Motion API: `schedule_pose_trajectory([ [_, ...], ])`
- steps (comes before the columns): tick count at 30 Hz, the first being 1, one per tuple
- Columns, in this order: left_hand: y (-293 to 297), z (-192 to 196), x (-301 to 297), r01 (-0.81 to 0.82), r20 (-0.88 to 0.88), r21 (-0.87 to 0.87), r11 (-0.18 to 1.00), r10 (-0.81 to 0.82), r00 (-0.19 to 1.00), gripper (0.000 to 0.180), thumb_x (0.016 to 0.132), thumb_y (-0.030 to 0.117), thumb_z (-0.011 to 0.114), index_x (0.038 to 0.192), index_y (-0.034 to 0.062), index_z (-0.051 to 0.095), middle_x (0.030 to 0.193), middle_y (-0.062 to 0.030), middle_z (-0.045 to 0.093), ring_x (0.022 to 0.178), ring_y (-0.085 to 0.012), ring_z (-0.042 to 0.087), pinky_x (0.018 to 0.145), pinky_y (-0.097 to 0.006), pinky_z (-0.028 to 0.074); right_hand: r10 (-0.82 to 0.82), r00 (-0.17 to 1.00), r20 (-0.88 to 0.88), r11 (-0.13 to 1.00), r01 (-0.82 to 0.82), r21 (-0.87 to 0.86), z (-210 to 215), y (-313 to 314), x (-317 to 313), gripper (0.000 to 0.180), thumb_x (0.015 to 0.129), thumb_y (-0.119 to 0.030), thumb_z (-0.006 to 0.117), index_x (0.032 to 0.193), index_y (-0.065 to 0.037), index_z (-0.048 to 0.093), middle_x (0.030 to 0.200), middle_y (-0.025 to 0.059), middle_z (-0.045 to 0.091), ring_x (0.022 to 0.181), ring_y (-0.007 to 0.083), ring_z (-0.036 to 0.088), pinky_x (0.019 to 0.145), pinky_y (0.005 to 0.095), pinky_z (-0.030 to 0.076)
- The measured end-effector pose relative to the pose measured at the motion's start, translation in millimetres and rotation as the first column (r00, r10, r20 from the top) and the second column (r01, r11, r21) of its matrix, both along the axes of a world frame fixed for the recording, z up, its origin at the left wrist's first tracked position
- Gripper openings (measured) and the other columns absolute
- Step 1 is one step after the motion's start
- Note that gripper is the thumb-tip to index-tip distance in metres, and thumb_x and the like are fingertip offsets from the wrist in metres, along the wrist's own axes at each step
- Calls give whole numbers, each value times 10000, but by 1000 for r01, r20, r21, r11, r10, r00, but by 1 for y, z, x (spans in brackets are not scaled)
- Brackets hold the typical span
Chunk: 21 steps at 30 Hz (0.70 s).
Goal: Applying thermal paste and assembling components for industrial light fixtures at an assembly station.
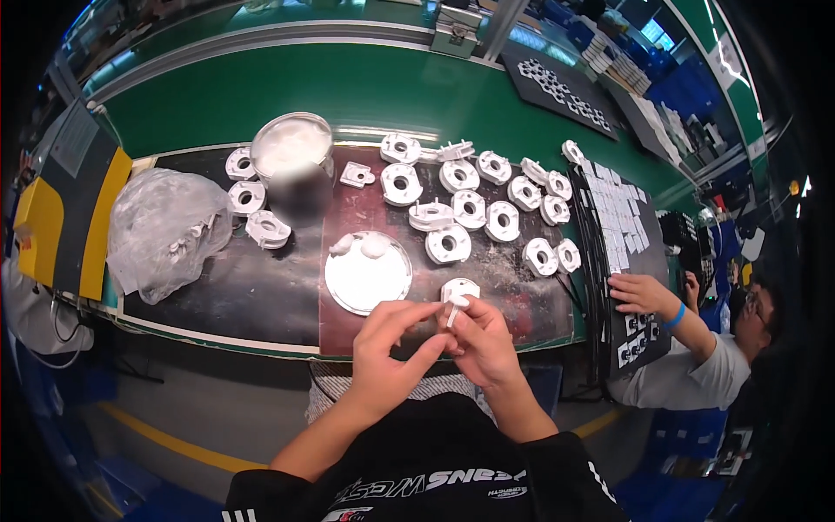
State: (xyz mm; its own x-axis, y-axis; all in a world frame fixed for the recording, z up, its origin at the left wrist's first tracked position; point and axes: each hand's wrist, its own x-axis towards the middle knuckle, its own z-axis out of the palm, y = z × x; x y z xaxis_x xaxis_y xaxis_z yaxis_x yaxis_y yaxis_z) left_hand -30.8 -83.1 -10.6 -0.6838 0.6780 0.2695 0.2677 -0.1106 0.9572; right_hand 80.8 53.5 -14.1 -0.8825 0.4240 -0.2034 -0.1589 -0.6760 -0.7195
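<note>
In front of my body, close to the table's front edge, my left hand (389, 346) and my right hand (487, 344) come together around a small white plastic part (453, 311). My right thumb and fingers pinch it. The left index finger and thumb reach it from the left, their tips closed in on it. Just beyond the fingertips lies a white plastic housing (461, 287), partly covered by the part and my hands. Left of it is a round white dish (369, 283) with a few small white pieces near its far rim.
Several white ring-shaped housings (448, 244) are spread at the right. A large round container (292, 143) and a clear plastic bag (170, 230) stand left. A flat white piece (357, 174) lies between. At far right, a co-worker's hand (639, 294) touches stacked black trays (639, 235).
</note>
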Motion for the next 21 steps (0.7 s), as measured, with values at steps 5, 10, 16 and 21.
schedule_pose_trajectory([
  [5,20,-10,23,29,116,26,999,-32,993,304,881,114,815,1174,51,764,1069,-63,698,839,-130,635,676,-255,474,-98,995,20,991,96,90,-12,1,25,199,1002,-65,697,1181,19,679,1011,63,714,748,81,613,629,198,483],
  [10,29,-16,42,50,139,56,997,-57,989,266,905,50,788,1164,8,747,1092,-77,681,848,-115,616,720,-253,497,-161,987,-12,974,161,161,-24,7,44,165,999,-64,702,1140,22,702,1003,76,734,742,86,632,620,201,482],
  [16,38,-29,49,-9,-123,68,998,17,992,240,909,47,773,1145,7,751,1058,-122,716,862,-211,679,736,-329,539,-180,983,24,964,171,206,-31,6,58,169,1006,-67,696,1149,19,721,985,66,736,735,93,658,614,205,481],
  [21,42,-31,40,-63,-462,53,997,80,883,240,875,49,785,1110,17,753,999,-119,716,836,-295,675,724,-384,530,-247,960,133,848,148,509,-24,5,61,222,1025,-52,658,1222,28,720,1014,65,735,795,114,696,667,223,518],
])
